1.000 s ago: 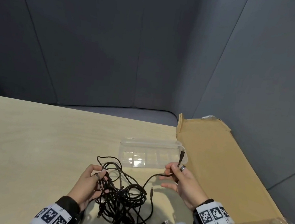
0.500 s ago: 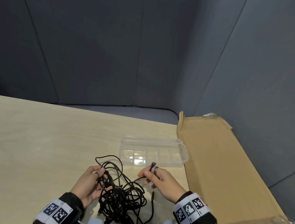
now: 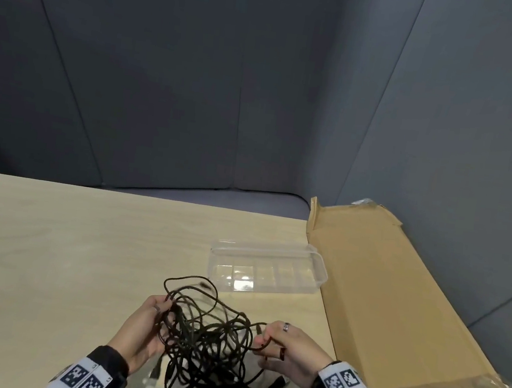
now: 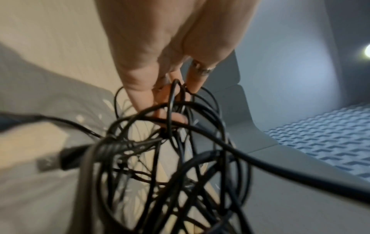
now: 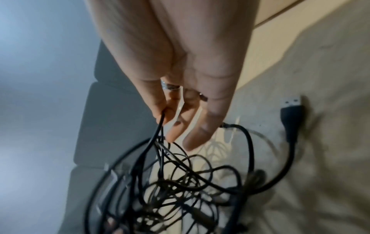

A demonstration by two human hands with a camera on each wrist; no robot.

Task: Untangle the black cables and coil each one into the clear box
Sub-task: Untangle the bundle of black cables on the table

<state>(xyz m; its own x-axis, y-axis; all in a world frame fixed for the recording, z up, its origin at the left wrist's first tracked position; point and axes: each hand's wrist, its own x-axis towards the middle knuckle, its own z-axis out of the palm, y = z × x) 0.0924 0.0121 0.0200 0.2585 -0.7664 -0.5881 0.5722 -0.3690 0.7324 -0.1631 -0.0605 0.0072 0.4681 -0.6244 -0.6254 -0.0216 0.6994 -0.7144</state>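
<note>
Untangling step, no cable freed yet. Cables (image 3: 209,338) bunched between both hands. Left hand (image 3: 142,329) hooked through several loops; right hand (image 3: 289,350) pinching one strand. Box (image 3: 266,270) beyond right hand, apparently empty. Next, probably: draw pinched strand clear of the knot.

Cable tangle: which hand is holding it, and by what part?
Both. The left hand grips loops on the left side of the black cable tangle; the right hand pinches one strand near its end, at the tangle's right edge.

Wooden table (image 3: 66,252); flattened cardboard (image 3: 395,305) at its right edge.
</note>
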